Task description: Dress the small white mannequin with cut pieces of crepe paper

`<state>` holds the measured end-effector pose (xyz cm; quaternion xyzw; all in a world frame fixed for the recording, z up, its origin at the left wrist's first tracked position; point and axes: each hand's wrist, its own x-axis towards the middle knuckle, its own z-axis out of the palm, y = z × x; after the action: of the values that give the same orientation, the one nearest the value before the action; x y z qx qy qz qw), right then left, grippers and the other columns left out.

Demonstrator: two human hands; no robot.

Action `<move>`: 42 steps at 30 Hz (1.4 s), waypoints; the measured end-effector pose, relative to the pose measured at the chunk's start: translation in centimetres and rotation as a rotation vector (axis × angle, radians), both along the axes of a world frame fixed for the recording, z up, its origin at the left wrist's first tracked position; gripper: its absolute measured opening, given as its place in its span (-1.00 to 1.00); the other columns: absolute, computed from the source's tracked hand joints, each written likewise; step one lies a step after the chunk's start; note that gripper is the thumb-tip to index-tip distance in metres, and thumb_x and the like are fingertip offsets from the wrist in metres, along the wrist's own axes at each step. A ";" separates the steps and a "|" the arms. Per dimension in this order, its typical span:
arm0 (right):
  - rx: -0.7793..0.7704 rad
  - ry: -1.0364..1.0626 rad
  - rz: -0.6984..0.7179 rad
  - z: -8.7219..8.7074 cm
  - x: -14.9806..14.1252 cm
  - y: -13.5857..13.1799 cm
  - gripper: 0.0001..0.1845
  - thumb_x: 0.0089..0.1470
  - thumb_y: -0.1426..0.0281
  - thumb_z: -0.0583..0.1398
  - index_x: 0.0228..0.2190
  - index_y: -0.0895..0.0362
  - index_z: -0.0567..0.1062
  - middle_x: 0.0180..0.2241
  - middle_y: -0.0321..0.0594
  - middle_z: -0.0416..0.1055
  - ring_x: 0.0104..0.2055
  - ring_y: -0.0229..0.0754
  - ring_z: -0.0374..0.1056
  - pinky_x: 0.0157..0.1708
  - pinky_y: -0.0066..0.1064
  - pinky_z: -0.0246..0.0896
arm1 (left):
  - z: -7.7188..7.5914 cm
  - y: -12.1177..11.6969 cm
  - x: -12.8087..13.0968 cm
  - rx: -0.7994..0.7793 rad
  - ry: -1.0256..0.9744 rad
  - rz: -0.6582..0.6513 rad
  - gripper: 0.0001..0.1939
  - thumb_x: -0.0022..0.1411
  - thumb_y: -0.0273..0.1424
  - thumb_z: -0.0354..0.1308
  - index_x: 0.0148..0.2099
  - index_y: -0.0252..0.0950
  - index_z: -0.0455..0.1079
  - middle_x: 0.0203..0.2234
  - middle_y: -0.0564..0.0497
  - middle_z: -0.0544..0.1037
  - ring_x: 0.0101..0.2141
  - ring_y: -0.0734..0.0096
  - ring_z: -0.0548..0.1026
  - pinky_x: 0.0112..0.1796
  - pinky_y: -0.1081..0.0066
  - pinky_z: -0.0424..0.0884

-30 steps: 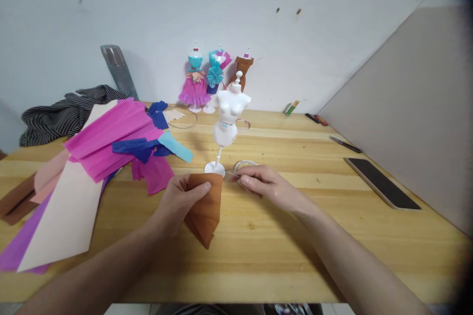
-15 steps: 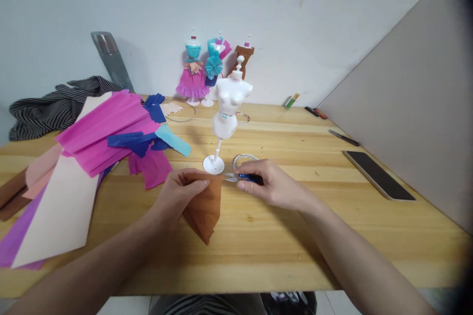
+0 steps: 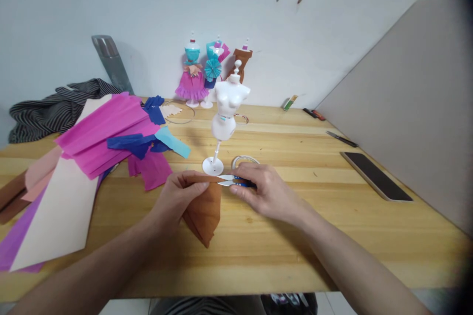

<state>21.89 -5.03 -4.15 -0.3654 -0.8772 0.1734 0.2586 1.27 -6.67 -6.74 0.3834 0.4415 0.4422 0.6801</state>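
Between the thumb and fingers of my left hand [image 3: 184, 192] is a folded piece of brown crepe paper [image 3: 207, 209], its lower part hanging down over the table. My right hand [image 3: 266, 189] grips small blue-handled thread snips [image 3: 228, 180]. Their parted blades lie on either side of the paper's top right edge. Just behind the snips, a bare white mini dress form [image 3: 226, 103] stands upright on its round base. A white ring-shaped roll [image 3: 244, 160] lies beside that base, partly covered by my right hand.
Pink, blue, cream and purple paper [image 3: 107, 128] is heaped at left, near a striped cloth [image 3: 59, 108] and a bottle [image 3: 113, 64]. Three dressed mini forms [image 3: 192, 83] stand against the wall. At right lie a phone [image 3: 377, 177] and a craft knife [image 3: 342, 138].
My right hand has moved slightly left, bringing the snips onto the paper's edge. The blades are spread wider and now straddle the paper.
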 end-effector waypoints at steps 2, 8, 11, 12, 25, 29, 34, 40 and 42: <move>0.011 -0.018 -0.014 -0.1 0.1 0.0 -0.76 0.18 0.34 0.08 -0.31 0.23 0.48 -0.48 -0.16 0.37 -0.45 -0.21 0.24 -0.43 -0.39 0.09 | 0.2 -0.1 0.0 -0.012 -0.009 0.005 -0.72 -0.14 -0.31 0.37 -0.32 -0.34 0.60 -0.52 0.00 0.56 -0.52 0.47 0.42 -0.50 0.51 0.27; 0.055 0.010 -0.007 -0.3 0.1 0.0 -0.75 0.20 0.32 0.08 -0.29 0.23 0.48 -0.47 -0.15 0.38 -0.45 -0.21 0.25 -0.44 -0.38 0.12 | 0.5 -0.3 0.1 -0.025 -0.007 0.009 -0.76 -0.14 -0.33 0.38 -0.36 -0.34 0.59 -0.54 -0.01 0.56 -0.52 0.46 0.43 -0.50 0.50 0.29; 0.092 0.016 -0.003 -0.3 0.0 -0.1 -0.76 0.20 0.33 0.08 -0.30 0.21 0.47 -0.47 -0.16 0.37 -0.45 -0.21 0.24 -0.44 -0.38 0.12 | 0.5 -0.3 0.1 -0.024 0.002 0.005 -0.78 -0.13 -0.33 0.37 -0.38 -0.34 0.58 -0.53 -0.01 0.57 -0.53 0.46 0.42 -0.51 0.50 0.28; 0.100 0.015 -0.002 -0.3 0.0 -0.1 -0.77 0.21 0.33 0.07 -0.30 0.21 0.47 -0.48 -0.17 0.37 -0.46 -0.21 0.23 -0.45 -0.38 0.12 | 0.5 -0.3 0.1 -0.022 0.000 0.002 -0.78 -0.13 -0.33 0.37 -0.38 -0.33 0.58 -0.54 -0.01 0.56 -0.54 0.46 0.42 -0.51 0.49 0.28; 0.214 0.011 0.010 -0.9 0.1 -0.2 -0.76 0.22 0.35 0.06 -0.30 0.23 0.46 -0.50 -0.17 0.34 -0.48 -0.24 0.21 -0.49 -0.41 0.12 | 0.1 -0.3 0.1 -0.001 -0.030 -0.034 -0.80 -0.10 -0.35 0.36 -0.36 -0.31 0.60 -0.54 0.01 0.57 -0.53 0.50 0.41 -0.48 0.51 0.26; 0.229 0.006 0.011 -0.9 0.1 -0.2 -0.76 0.22 0.35 0.06 -0.31 0.22 0.46 -0.49 -0.18 0.35 -0.48 -0.23 0.22 -0.49 -0.41 0.13 | 0.2 -0.3 0.2 -0.005 -0.023 -0.020 -0.80 -0.12 -0.35 0.37 -0.38 -0.32 0.60 -0.53 -0.01 0.57 -0.52 0.48 0.42 -0.48 0.50 0.28; 0.250 0.000 0.001 -0.9 0.1 -0.2 -0.76 0.22 0.34 0.06 -0.33 0.21 0.45 -0.50 -0.18 0.35 -0.48 -0.23 0.22 -0.50 -0.41 0.13 | 0.1 -0.3 0.2 0.014 -0.008 -0.015 -0.79 -0.13 -0.33 0.37 -0.38 -0.32 0.60 -0.55 -0.01 0.56 -0.55 0.49 0.40 -0.51 0.51 0.25; 0.263 -0.013 0.000 -0.9 0.1 -0.2 -0.76 0.23 0.33 0.05 -0.34 0.19 0.44 -0.50 -0.19 0.35 -0.48 -0.24 0.23 -0.50 -0.41 0.11 | 0.2 -0.3 0.1 0.031 0.020 -0.016 -0.80 -0.11 -0.33 0.35 -0.38 -0.31 0.60 -0.51 -0.02 0.59 -0.50 0.44 0.43 -0.46 0.48 0.29; 0.268 -0.012 -0.004 -0.9 0.1 -0.2 -0.76 0.23 0.33 0.05 -0.35 0.19 0.44 -0.50 -0.20 0.35 -0.48 -0.24 0.23 -0.50 -0.42 0.10 | 0.3 -0.3 0.1 0.023 0.011 -0.018 -0.82 -0.11 -0.34 0.35 -0.38 -0.30 0.60 -0.52 0.00 0.58 -0.51 0.46 0.43 -0.46 0.49 0.29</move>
<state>21.96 -5.27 -5.07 -0.3302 -0.8933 0.0522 0.3004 1.36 -6.98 -6.47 0.3976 0.4365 0.4391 0.6771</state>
